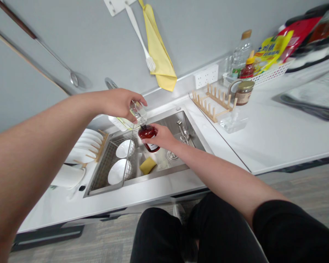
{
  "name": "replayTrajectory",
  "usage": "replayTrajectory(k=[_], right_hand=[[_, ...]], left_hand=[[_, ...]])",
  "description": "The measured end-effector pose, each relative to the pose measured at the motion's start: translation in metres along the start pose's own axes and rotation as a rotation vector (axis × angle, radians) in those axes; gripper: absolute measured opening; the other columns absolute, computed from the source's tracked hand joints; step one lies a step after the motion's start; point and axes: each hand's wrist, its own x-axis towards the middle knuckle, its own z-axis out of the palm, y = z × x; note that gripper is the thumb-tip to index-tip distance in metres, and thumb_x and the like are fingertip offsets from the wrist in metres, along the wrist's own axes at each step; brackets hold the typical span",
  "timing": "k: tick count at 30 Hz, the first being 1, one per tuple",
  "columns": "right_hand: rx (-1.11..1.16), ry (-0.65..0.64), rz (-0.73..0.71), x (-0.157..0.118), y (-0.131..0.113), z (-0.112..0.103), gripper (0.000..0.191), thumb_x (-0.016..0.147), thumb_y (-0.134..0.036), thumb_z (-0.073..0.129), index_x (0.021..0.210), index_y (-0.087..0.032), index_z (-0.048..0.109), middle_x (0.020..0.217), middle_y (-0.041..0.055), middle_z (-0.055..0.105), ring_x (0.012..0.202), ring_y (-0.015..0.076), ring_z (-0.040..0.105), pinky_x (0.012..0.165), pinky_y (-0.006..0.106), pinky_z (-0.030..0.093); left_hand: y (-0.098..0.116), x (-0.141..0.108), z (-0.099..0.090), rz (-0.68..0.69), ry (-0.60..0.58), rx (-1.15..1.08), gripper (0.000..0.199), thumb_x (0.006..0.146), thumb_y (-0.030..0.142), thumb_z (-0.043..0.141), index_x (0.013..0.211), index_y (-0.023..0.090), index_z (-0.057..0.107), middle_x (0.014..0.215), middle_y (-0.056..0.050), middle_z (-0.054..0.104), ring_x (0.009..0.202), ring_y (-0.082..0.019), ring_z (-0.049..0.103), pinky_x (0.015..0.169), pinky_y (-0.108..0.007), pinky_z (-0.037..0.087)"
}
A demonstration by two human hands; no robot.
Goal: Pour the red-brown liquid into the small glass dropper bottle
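The dark red bottle (148, 137) has a white label. The other bottle (137, 113) is clear. The sponge (148, 165) and cloth (159, 51) are yellow.

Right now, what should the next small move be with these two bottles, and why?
Probably bring the amber bottle a little more upright under the clear bottle. The left hand tips the clear bottle down onto the amber bottle's neck, while the right hand holds the amber bottle at a slant above the sink, so a small correction could guard against spills.
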Motion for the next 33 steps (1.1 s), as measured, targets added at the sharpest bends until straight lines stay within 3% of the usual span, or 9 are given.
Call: replayTrajectory(k=[6, 13, 23, 28, 33], right_hand=[[-0.008, 0.014, -0.002, -0.001, -0.001, 0.0, 0.064, 0.073, -0.046, 0.108, 0.126, -0.022, 0.081, 0.117, 0.0072, 0.087, 0.109, 0.0283, 0.083, 0.104, 0.046, 0.065], [0.009, 0.005, -0.012, 0.0, 0.002, 0.001, 0.064, 0.074, -0.049, 0.107, 0.126, -0.022, 0.08, 0.116, 0.0068, 0.087, 0.107, 0.0269, 0.083, 0.102, 0.043, 0.066], [-0.006, 0.011, 0.0, -0.001, -0.003, -0.001, 0.064, 0.074, -0.047, 0.107, 0.127, -0.021, 0.081, 0.117, 0.0074, 0.088, 0.108, 0.0277, 0.083, 0.103, 0.044, 0.065], [0.007, 0.007, -0.009, -0.001, -0.001, -0.002, 0.064, 0.076, -0.046, 0.108, 0.129, -0.023, 0.081, 0.119, 0.007, 0.087, 0.112, 0.0287, 0.083, 0.107, 0.046, 0.065], [0.004, 0.007, 0.001, 0.0, -0.001, -0.002, 0.064, 0.075, -0.043, 0.109, 0.13, -0.024, 0.081, 0.117, 0.0067, 0.088, 0.112, 0.0287, 0.083, 0.108, 0.046, 0.065]], left_hand=[[0.004, -0.001, -0.003, -0.008, -0.017, 0.073, 0.074, 0.073, 0.035, 0.096, 0.142, 0.016, 0.079, 0.112, -0.008, 0.082, 0.119, -0.03, 0.071, 0.117, -0.047, 0.049], [0.007, 0.0, -0.007, 0.023, -0.078, 0.196, 0.089, 0.069, 0.042, 0.096, 0.152, 0.021, 0.073, 0.124, -0.006, 0.085, 0.104, -0.021, 0.074, 0.097, -0.032, 0.052], [0.011, 0.005, -0.005, -0.008, -0.033, 0.158, 0.087, 0.06, 0.031, 0.103, 0.143, 0.025, 0.079, 0.11, -0.002, 0.086, 0.098, -0.023, 0.075, 0.097, -0.034, 0.052], [0.016, 0.005, -0.006, -0.053, -0.022, 0.106, 0.085, 0.057, 0.024, 0.105, 0.138, 0.025, 0.082, 0.103, 0.0, 0.084, 0.097, -0.023, 0.074, 0.104, -0.037, 0.051], [0.013, 0.008, -0.006, -0.01, -0.035, 0.189, 0.086, 0.061, 0.03, 0.104, 0.143, 0.023, 0.079, 0.108, -0.002, 0.085, 0.099, -0.023, 0.072, 0.101, -0.035, 0.052]])
